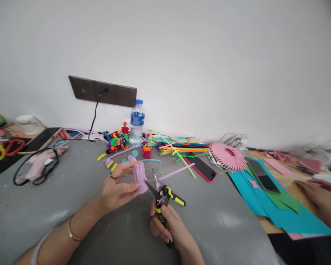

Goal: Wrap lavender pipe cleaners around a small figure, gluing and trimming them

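Between the thumb and fingers of my left hand (pixel 117 191) is a small lilac pipe-cleaner piece (pixel 140 178), ribbed and roughly cylinder-shaped. One long lilac pipe-cleaner end (pixel 176 172) sticks out from it to the right. My right hand (pixel 168 224) grips a pair of black and yellow shears (pixel 161 200) by one handle, while the other handle stands away from the palm. The blades are spread and point up at the lilac piece, close to where the long end leaves it. Whether a blade touches it I cannot tell.
Behind my hands stand a water bottle (pixel 137 123), colourful pipe-cleaner figures (pixel 117 141) and a pipe-cleaner bundle (pixel 182 144). A pink-edged phone (pixel 201 167) lies to the right, a glue gun (pixel 40 162) with a cord to the left. Another person's hands (pixel 320 193) rest at far right near blue paper (pixel 298 221).
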A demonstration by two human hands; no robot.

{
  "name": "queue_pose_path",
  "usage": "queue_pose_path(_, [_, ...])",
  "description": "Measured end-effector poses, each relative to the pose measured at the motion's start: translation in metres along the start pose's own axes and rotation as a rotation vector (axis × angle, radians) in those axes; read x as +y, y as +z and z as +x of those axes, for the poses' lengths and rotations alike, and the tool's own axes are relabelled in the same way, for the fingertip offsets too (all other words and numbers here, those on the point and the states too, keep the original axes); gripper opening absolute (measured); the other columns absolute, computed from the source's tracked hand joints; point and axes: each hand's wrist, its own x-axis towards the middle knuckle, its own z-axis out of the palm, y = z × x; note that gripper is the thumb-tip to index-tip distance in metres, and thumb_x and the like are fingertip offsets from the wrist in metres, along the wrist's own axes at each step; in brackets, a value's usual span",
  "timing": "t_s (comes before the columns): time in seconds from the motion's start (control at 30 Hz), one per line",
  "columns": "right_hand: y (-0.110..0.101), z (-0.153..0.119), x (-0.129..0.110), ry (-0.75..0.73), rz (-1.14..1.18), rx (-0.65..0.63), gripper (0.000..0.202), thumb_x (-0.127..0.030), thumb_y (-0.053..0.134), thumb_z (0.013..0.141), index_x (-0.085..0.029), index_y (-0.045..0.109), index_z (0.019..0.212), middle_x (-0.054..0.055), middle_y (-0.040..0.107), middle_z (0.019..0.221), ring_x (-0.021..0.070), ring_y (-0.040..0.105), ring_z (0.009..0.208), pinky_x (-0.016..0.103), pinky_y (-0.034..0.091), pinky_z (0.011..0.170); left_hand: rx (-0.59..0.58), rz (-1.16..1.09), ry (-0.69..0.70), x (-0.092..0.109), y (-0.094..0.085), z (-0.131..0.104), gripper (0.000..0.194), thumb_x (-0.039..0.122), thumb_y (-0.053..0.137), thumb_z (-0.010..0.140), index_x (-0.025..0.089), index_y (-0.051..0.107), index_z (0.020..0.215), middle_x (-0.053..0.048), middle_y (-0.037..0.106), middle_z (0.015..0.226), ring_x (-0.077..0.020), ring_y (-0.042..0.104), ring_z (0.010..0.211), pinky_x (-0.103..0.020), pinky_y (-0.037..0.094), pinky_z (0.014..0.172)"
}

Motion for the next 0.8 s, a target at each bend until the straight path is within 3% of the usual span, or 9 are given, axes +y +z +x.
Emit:
queue_pose_path(0.37, [0.0015, 0.0001, -0.0022, -0.001, 0.014, -0.017, 0.042, -0.059, 0.057, 0.093, -0.018, 0.058, 0.089, -0.015, 0.034, 0.035, 0.0046, 0.020, 0.029, 0.019, 0.029, 0.044, -0.006, 0.017, 0.014, -0.0011, -0.0001, -0.0014, 0.028, 0.007, 0.064, 0.088, 0.023, 0.064, 0.110, -0.014, 0.048, 0.146, -0.0256, 0.058, 0.126, -0.041, 0.061, 0.091])
queue_pose_path(0.8, [0.0006, 0.0008, 0.0001, 0.021, -0.017, 0.017, 0.046, -0.064, 0.060, 0.088, -0.018, 0.057, 0.087, -0.016, 0.034, 0.034, 0.0044, 0.021, 0.028, 0.020, 0.031, 0.045, -0.004, 0.028, 0.005, -0.0006, -0.0010, -0.0017, 0.032, 0.005, 0.067, 0.085, 0.024, 0.065, 0.111, -0.014, 0.050, 0.145, -0.0264, 0.062, 0.122, -0.041, 0.062, 0.088])
